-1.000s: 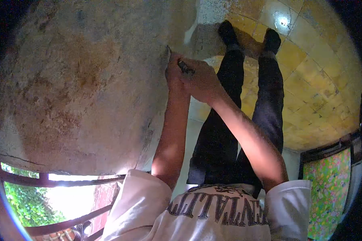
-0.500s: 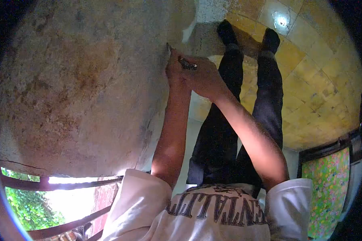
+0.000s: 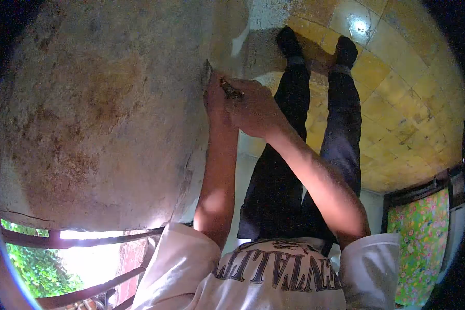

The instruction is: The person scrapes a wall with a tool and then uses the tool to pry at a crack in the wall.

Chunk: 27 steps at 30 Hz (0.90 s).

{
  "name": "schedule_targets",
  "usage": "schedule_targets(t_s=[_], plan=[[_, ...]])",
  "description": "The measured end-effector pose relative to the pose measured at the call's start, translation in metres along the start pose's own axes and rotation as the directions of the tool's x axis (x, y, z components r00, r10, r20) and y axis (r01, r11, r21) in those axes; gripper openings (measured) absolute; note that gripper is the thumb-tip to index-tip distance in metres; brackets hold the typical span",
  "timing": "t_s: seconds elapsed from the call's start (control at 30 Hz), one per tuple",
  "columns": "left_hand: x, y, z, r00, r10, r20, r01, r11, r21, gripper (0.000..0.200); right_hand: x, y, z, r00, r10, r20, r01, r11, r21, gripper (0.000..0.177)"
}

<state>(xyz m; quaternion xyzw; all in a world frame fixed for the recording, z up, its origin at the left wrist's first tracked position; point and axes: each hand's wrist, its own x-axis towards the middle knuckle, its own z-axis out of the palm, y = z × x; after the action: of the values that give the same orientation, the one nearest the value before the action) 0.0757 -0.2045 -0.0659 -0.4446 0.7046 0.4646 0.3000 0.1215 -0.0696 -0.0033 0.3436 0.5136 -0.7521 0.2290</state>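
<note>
Both hands meet at the upper middle of the head view, close beside a rough stained wall [image 3: 108, 113]. My left hand [image 3: 218, 101] is closed round something too small and dark to make out, with a thin pointed tip [image 3: 208, 65] sticking up past the fingers toward the wall. Pressed against it, my right hand [image 3: 253, 106] is also closed, and a dark patterned object [image 3: 231, 90] shows at its fingers. I cannot tell whether tip and patterned object are one piece.
My dark-trousered legs [image 3: 341, 119] stretch over a yellow tiled floor [image 3: 397, 119]. A barred window opening [image 3: 82, 263] with foliage outside lies at lower left. A flowered green curtain [image 3: 418, 243] hangs in a dark frame at lower right.
Both hands have shifted slightly left together. The pointed tip shows more above the left hand, and the dark patterned object is at a steeper angle.
</note>
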Motion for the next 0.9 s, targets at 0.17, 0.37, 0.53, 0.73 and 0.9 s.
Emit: schedule_targets(t_s=[0.17,0.37,0.53,0.73,0.9], plan=[[0.020,-0.009,0.008,0.995,-0.002,0.099,0.007,0.999,-0.048,0.021,0.014,0.007,-0.004,1.000,0.005,0.027,-0.005,1.000,-0.015,0.031],[-0.003,-0.004,0.006,0.996,-0.021,0.088,0.025,0.999,-0.044,0.018,0.008,0.020,0.001,0.997,-0.073,-0.041,0.073,0.997,-0.001,0.033],[0.004,-0.009,0.020,0.998,-0.033,0.051,0.037,0.996,-0.083,0.018,0.008,0.013,-0.010,0.999,-0.049,-0.005,0.049,0.994,-0.094,0.038],[-0.016,-0.007,0.013,0.997,-0.074,-0.002,0.073,0.988,-0.134,0.019,-0.001,0.014,-0.003,0.998,0.024,0.055,-0.025,0.999,0.026,0.038],[-0.012,-0.010,0.009,0.998,0.046,-0.044,-0.041,0.993,0.108,0.019,-0.008,0.016,-0.008,0.991,-0.131,0.010,0.131,0.985,-0.115,0.040]])
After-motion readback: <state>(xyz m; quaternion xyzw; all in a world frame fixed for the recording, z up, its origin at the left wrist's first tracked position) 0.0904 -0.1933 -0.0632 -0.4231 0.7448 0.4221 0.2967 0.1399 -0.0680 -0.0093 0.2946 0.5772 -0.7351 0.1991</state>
